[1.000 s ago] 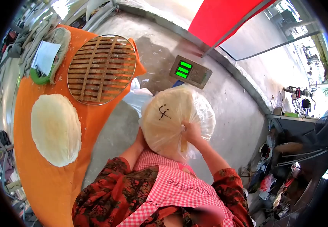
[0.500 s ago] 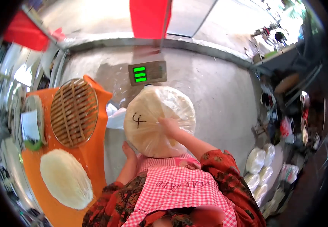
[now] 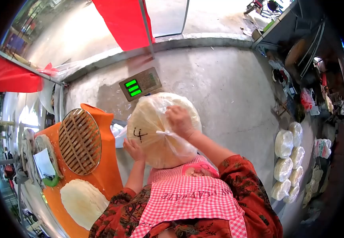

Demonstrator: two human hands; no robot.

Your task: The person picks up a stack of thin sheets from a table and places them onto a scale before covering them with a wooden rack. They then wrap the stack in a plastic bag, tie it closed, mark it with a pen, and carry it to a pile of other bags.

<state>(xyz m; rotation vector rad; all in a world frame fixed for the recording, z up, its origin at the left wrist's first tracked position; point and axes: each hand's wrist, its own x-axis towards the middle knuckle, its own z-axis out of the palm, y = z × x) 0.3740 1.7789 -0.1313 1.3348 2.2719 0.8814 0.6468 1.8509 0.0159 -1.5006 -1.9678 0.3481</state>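
Note:
A clear plastic bag packed with a round, pale stack stands in front of my apron, a black mark written on its left part. Its gathered knot shows near the middle. My right hand is on the upper face of the bag, above the knot, with its fingers curled closed; whatever they pinch is hidden. Against the bag's left side lies my left hand, fingers apart. Just beyond the bag is a scale display with green lit figures; any platform below is hidden.
On the left, an orange cloth carries a round slatted rack and a pale round stack. Several bagged round packs line the floor at right. A low concrete ledge and red cloth are ahead.
My right hand has moved up off the gathered middle, leaving the knot visible. My left hand has risen along the bag's left side. The view has turned and shifted.

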